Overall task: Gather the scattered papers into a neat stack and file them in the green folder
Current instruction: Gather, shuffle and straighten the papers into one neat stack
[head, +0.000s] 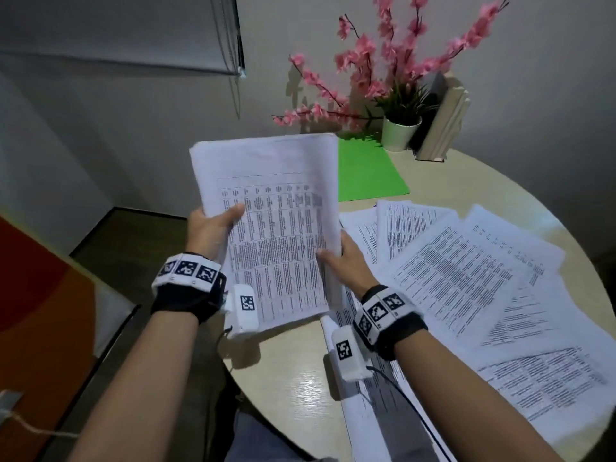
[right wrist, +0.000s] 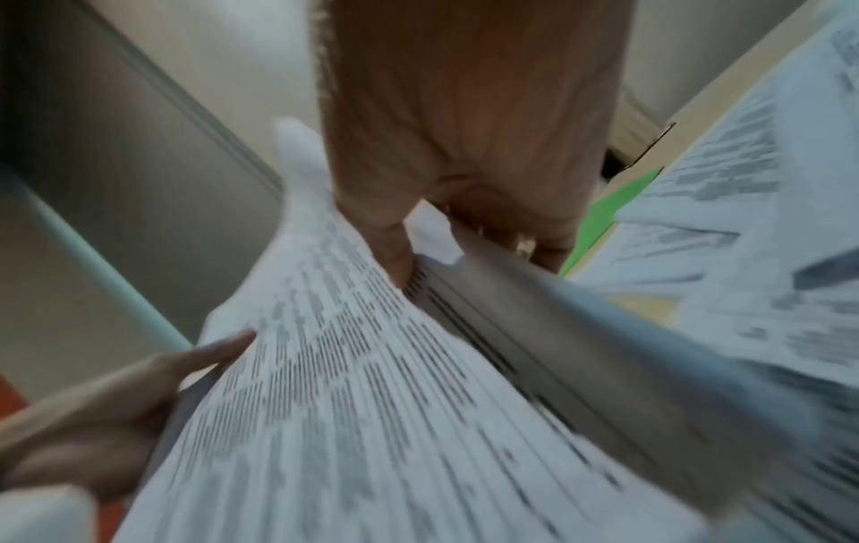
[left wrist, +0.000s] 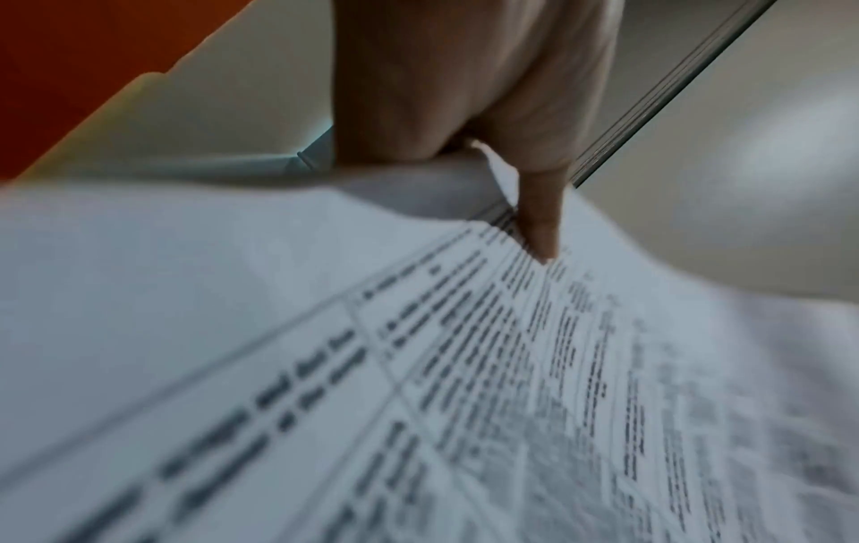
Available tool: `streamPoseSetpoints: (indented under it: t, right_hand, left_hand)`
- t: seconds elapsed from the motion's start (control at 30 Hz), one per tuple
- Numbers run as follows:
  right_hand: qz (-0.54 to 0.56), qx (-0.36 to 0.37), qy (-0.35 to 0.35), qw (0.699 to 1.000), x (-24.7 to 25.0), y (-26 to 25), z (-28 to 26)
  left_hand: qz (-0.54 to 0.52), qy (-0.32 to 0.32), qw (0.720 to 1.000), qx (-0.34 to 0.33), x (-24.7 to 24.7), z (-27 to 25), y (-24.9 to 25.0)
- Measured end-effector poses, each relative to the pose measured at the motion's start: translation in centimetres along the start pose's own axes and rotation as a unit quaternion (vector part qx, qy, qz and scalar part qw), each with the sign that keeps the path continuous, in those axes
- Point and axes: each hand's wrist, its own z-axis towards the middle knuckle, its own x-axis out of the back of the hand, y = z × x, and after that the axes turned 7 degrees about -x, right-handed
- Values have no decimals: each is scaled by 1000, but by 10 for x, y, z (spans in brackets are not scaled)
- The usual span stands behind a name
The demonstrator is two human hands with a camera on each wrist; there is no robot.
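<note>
A stack of printed papers (head: 270, 221) is held up above the round table's left part. My left hand (head: 213, 228) grips its left edge, thumb on the top sheet. My right hand (head: 336, 261) grips its right edge, thumb on top and fingers underneath. The left wrist view shows my left hand (left wrist: 511, 176) with the thumb pressed on the stack (left wrist: 325, 367). In the right wrist view my right hand (right wrist: 446, 220) pinches the stack (right wrist: 348, 385). Several loose printed sheets (head: 466, 278) lie fanned over the table's right side. The green folder (head: 366, 171) lies shut at the back, partly hidden behind the stack.
A white pot with pink flowers (head: 400, 131) and some leaning books (head: 440, 121) stand behind the folder. The round beige table (head: 300, 378) shows a bare patch near me. An orange and white seat (head: 50, 311) is at my left.
</note>
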Motion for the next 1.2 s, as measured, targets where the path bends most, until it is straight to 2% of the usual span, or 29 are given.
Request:
streamPoseSetpoints:
  t: [0.07, 0.17, 0.23, 0.3, 0.37, 0.43, 0.5, 0.57, 0.63, 0.7, 0.83, 0.9, 0.97, 1.07, 1.13, 1.2]
  right_hand:
    - [-22, -25, 2, 999, -11, 9, -3]
    - [-22, -106, -18, 994, -28, 25, -8]
    - [-53, -148, -33, 987, -37, 36, -10]
    - [-84, -159, -37, 983, -39, 43, -10]
    - [-90, -155, 0, 984, -24, 51, -6]
    - [-74, -144, 89, 983, 8, 63, 0]
    - [-82, -193, 224, 952, 51, 80, 4]
    - [-136, -302, 335, 882, 93, 97, -1]
    - [-154, -388, 380, 825, 123, 110, -12]
    - [-129, -417, 388, 812, 140, 122, -22]
    - [-71, -372, 335, 863, 153, 136, -23]
    - [-115, -335, 270, 895, 150, 136, -30]
    - [-189, -296, 199, 915, 144, 138, -40]
    - [-298, -241, 122, 915, 114, 142, -51]
    - [-279, -198, 100, 934, 91, 134, -63]
    - [-227, -195, 84, 951, 74, 128, -74]
  left_hand:
    - [26, 29, 999, 12, 6, 17, -4]
    - [174, 62, 982, 41, 13, 34, -28]
    - [235, 55, 968, 65, 18, 36, -48]
    - [292, 51, 950, 100, 21, 38, -65]
    - [356, 54, 924, 133, 22, 37, -76]
    - [419, 66, 898, 114, 15, 32, -79]
    - [443, 46, 893, 66, -2, 21, -79]
    - [444, -21, 894, 57, -26, 6, -82]
    - [475, -101, 871, 77, -52, -17, -91]
    - [521, -160, 832, 103, -74, -40, -105]
    - [562, -202, 787, 157, -91, -65, -130]
    - [605, -193, 760, 139, -94, -67, -133]
    - [626, -178, 750, 118, -101, -69, -134]
    - [608, -152, 774, 88, -97, -56, -128]
    - [578, -135, 802, 69, -89, -45, -125]
    - [540, -126, 829, 66, -85, -42, -123]
